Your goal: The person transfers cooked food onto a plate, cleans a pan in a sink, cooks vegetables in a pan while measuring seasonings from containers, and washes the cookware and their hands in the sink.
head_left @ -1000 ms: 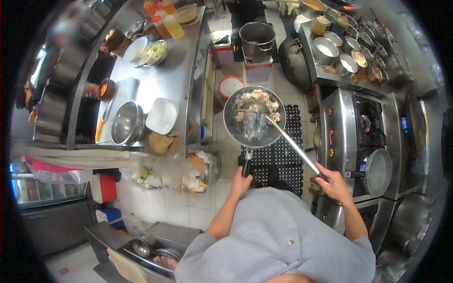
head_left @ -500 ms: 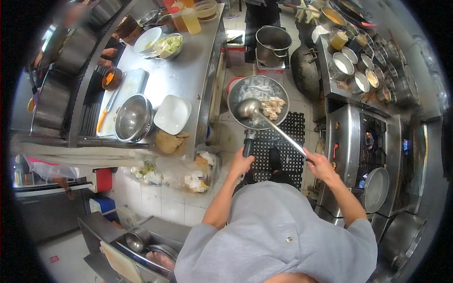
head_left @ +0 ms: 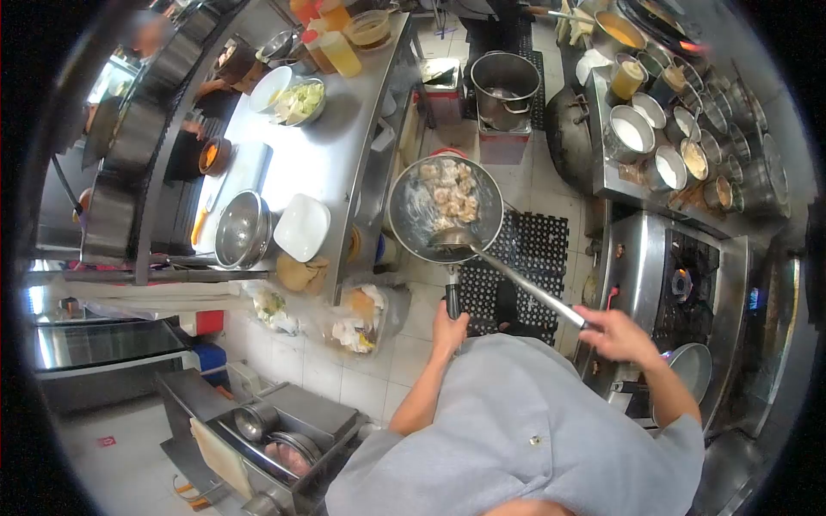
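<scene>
My left hand (head_left: 450, 331) is closed round the black handle of a frying pan (head_left: 406, 225), held up in front of me over the floor. Chunks of pale, browned food (head_left: 452, 191) in a whitish sauce lie in the pan's far and middle part. My right hand (head_left: 621, 334) grips the end of a long-handled metal ladle (head_left: 525, 284). The ladle's bowl rests within the near side of the pan, just below the food.
At left, a steel counter (head_left: 331, 129) carries a colander (head_left: 241, 230), a white square bowl (head_left: 302, 227), a knife (head_left: 205, 211) and a bowl of cut greens (head_left: 299, 101). Stove burners (head_left: 681, 284) and several sauce pots (head_left: 632, 133) are at right. A large stockpot (head_left: 506, 86) stands ahead.
The food has moved from the pan's right side to its far and middle part. The ladle's bowl has shifted to the near edge, and my right hand has moved right and nearer.
</scene>
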Tool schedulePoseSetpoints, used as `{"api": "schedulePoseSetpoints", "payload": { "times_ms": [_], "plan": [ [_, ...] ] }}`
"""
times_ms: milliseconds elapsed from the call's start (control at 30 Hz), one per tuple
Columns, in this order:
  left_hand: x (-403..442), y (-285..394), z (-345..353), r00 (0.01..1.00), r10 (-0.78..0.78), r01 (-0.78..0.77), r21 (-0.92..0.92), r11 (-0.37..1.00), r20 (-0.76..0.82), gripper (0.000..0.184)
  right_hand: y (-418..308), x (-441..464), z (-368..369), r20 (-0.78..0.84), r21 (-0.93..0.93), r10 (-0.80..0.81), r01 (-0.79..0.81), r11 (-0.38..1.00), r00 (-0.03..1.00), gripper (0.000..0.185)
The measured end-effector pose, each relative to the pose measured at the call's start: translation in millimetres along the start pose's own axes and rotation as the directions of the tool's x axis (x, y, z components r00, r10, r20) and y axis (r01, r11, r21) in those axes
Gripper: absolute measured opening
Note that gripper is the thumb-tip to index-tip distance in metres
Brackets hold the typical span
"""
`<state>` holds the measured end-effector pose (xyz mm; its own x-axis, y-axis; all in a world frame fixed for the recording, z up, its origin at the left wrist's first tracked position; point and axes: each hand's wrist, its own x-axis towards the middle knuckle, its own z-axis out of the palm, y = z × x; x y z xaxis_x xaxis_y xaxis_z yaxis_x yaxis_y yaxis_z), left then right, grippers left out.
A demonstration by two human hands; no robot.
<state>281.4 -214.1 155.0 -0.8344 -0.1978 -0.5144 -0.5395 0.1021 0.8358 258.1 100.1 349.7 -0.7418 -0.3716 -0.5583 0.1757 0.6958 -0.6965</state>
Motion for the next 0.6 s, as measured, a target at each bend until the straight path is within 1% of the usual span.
{"api": "schedulePoseSetpoints", "payload": {
  "times_ms": [67, 100, 167, 233, 267, 300, 367, 400, 433, 467, 500, 533, 567, 600],
  "plan": [
    [-2.2, -4.0, 6.3, 0.999, -0.030, 0.031, 0.030, 0.999, -0.013, 0.030, 3.9, 15.2, -24.6, 0.066, -0.085, 0.070, -0.065, 0.994, 0.995, 0.052],
    [7.9, -1.2, 10.2, 0.999, -0.055, 0.054, 0.037, 0.998, 0.002, 0.030, 11.7, 26.8, -26.6, -0.002, -0.098, 0.054, -0.054, 0.994, 0.999, 0.052],
    [16.0, -4.9, 19.7, 0.998, -0.058, 0.057, 0.041, 0.997, 0.022, 0.029, 23.1, 37.7, -25.8, -0.138, -0.137, -0.060, 0.041, 0.990, 0.989, 0.053],
    [-3.4, -33.4, 25.6, 1.000, 0.022, -0.022, 0.013, 1.000, -0.008, 0.028, 40.0, 23.2, -19.4, -0.150, -0.114, -0.109, 0.092, 0.989, 0.983, 0.054],
    [1.2, -64.2, 29.4, 0.959, 0.270, -0.255, 0.149, 0.956, -0.091, 0.026, 44.8, 9.9, -17.1, -0.160, -0.164, -0.158, 0.132, 0.978, 0.974, 0.055],
    [2.2, -53.1, 31.9, 0.957, 0.271, -0.256, 0.142, 0.956, -0.101, 0.026, 49.7, -1.2, -13.0, -0.166, -0.068, -0.118, 0.108, 0.992, 0.979, 0.054],
    [-3.7, -23.8, 26.3, 0.997, 0.079, -0.077, 0.094, 0.993, -0.017, 0.024, 61.6, -14.1, -9.3, -0.175, -0.052, -0.175, 0.169, 0.984, 0.969, 0.051],
    [5.3, -21.0, 26.8, 1.000, 0.011, -0.012, 0.108, 0.994, 0.006, 0.024, 60.0, -14.7, -10.2, -0.166, -0.044, -0.172, 0.167, 0.985, 0.971, 0.051],
    [11.6, -9.1, 27.6, 1.000, 0.011, -0.012, 0.115, 0.993, 0.008, 0.024, 53.2, -10.3, -16.0, -0.124, -0.058, -0.099, 0.092, 0.994, 0.987, 0.050],
    [10.1, 7.0, 28.5, 0.999, -0.025, 0.024, 0.059, 0.998, 0.022, 0.024, 48.6, -6.3, -20.2, -0.082, -0.072, -0.019, 0.013, 0.997, 0.996, 0.050],
    [8.3, 20.8, 29.7, 0.997, -0.058, 0.058, 0.002, 0.998, 0.041, 0.024, 51.1, 3.8, -20.5, -0.133, -0.060, -0.047, 0.039, 0.997, 0.990, 0.050],
    [7.0, 28.4, 29.9, 0.999, -0.029, 0.028, 0.042, 0.999, 0.023, 0.024, 47.0, 12.0, -25.4, -0.165, -0.056, -0.046, 0.037, 0.998, 0.985, 0.051],
    [6.5, 27.1, 28.9, 0.999, -0.032, 0.031, 0.041, 0.999, 0.029, 0.024, 39.3, 20.7, -28.9, -0.195, -0.055, -0.047, 0.037, 0.998, 0.980, 0.052],
    [4.6, 23.5, 26.9, 0.999, 0.003, -0.006, 0.087, 0.996, 0.032, 0.024, 23.1, 20.5, -35.1, -0.181, -0.035, 0.027, -0.034, 0.999, 0.983, 0.052]
  ]
}}
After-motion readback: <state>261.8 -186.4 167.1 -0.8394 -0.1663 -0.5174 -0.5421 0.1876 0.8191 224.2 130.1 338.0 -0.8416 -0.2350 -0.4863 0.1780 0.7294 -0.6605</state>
